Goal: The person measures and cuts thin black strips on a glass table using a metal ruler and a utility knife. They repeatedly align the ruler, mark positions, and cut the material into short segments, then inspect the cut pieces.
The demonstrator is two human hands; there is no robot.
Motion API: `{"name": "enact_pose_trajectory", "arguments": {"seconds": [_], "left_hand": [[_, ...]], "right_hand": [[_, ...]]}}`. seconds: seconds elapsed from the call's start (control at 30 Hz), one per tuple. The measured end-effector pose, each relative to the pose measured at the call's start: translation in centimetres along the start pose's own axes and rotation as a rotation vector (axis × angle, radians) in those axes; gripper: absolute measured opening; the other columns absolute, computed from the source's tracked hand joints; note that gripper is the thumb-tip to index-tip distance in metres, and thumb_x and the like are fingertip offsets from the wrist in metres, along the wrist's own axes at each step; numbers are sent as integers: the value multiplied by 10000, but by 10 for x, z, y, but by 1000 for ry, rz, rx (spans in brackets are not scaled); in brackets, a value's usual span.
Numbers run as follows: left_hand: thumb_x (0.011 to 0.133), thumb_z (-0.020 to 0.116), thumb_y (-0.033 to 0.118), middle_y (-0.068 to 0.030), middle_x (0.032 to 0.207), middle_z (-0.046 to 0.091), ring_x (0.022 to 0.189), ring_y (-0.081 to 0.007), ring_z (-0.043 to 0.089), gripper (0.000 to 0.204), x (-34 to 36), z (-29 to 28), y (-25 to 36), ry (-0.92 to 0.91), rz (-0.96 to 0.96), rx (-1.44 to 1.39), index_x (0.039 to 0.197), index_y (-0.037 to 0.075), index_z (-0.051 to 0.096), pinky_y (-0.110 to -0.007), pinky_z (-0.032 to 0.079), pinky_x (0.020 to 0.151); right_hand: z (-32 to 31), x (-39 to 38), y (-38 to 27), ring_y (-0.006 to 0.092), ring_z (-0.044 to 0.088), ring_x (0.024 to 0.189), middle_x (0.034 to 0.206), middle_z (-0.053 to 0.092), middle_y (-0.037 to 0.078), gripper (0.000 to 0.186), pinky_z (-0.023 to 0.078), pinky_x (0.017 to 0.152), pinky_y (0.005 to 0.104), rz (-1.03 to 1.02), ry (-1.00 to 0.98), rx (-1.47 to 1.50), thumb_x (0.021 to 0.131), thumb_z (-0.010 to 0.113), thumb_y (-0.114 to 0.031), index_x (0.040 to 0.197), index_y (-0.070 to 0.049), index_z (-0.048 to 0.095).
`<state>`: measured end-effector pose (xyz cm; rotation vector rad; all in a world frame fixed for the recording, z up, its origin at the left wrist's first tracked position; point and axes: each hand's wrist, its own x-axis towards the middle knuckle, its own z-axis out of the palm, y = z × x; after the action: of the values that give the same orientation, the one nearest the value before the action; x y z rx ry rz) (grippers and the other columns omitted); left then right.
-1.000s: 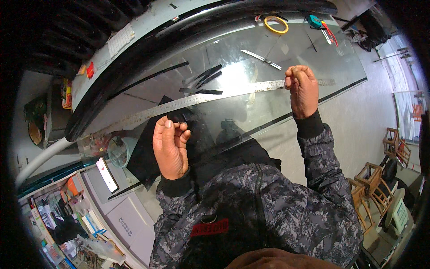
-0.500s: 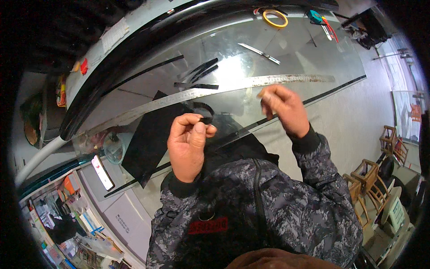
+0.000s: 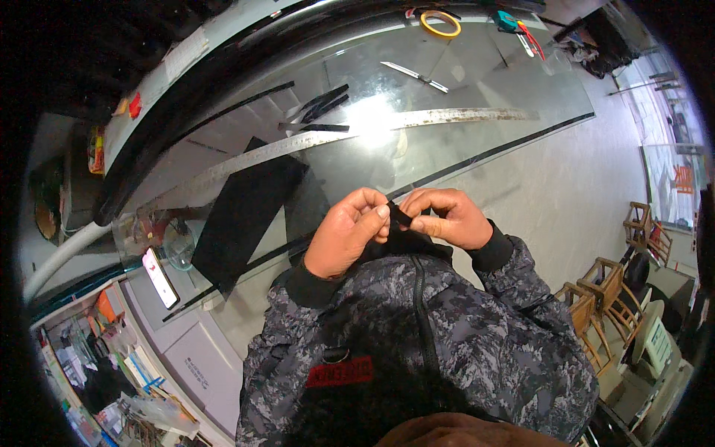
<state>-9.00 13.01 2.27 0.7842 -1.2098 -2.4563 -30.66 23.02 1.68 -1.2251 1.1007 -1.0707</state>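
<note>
Close to my jacket, both hands are together on a short black strip (image 3: 400, 214). My left hand (image 3: 344, 232) pinches one end between thumb and fingers. The other end sits in the closed fingers of my right hand (image 3: 451, 219). Beyond the hands a long metal ruler (image 3: 424, 119) crosses the glass tabletop (image 3: 357, 167). Several loose black strips (image 3: 325, 106) lie just past it, near its middle. To the left of my left hand is a larger black sheet (image 3: 249, 212), which reaches under the ruler.
A utility knife (image 3: 414, 77), a roll of yellow tape (image 3: 439, 34) and a teal tool (image 3: 506, 21) lie toward the far side. A phone (image 3: 161, 279) rests at the left. Shelves with clutter (image 3: 112, 372) stand lower left, wooden stools (image 3: 605, 284) at right.
My right hand has come down and left to meet my left hand, and its fingers now close on the strip. My left hand has moved right with the strip.
</note>
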Motion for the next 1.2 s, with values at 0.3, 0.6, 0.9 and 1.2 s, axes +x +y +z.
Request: {"name": "enact_pose_trajectory", "arguments": {"seconds": [0.3, 0.6, 0.9, 1.2], "left_hand": [[1017, 600, 198, 14, 887, 575, 764, -63, 538, 183, 34, 0, -65, -53, -198, 48, 1061, 21, 585, -230, 477, 688], [1003, 619, 236, 21, 854, 572, 766, -68, 552, 175, 96, -51, -137, -71, -125, 160, 1027, 63, 603, -219, 469, 679], [1003, 622, 277, -4, 1014, 601, 934, -117, 604, 195, 117, -70, -85, 18, -178, -124, 1085, 100, 612, -257, 525, 810], [982, 662, 305, -64, 1032, 619, 947, -150, 617, 311, 126, -88, -62, 56, -157, -137, 1098, 21, 614, -290, 538, 829]], "right_hand": [[-4, -51, 59, 144, 639, 858, 911, 670, 55, 99, 506, 812, 306, 335, 150, 276, 975, 633, -112, 969, -14, 622], [-7, -47, 129, 124, 601, 777, 856, 663, 44, 187, 460, 718, 277, 387, 283, 347, 990, 644, -222, 963, -39, 620], [-14, -11, 129, 184, 644, 819, 915, 679, 92, 154, 517, 762, 330, 391, 304, 543, 985, 628, -160, 1006, -8, 629], [-11, 9, 127, 209, 665, 857, 960, 674, 110, 175, 540, 756, 325, 383, 299, 840, 990, 630, -149, 1079, 0, 612]]}}
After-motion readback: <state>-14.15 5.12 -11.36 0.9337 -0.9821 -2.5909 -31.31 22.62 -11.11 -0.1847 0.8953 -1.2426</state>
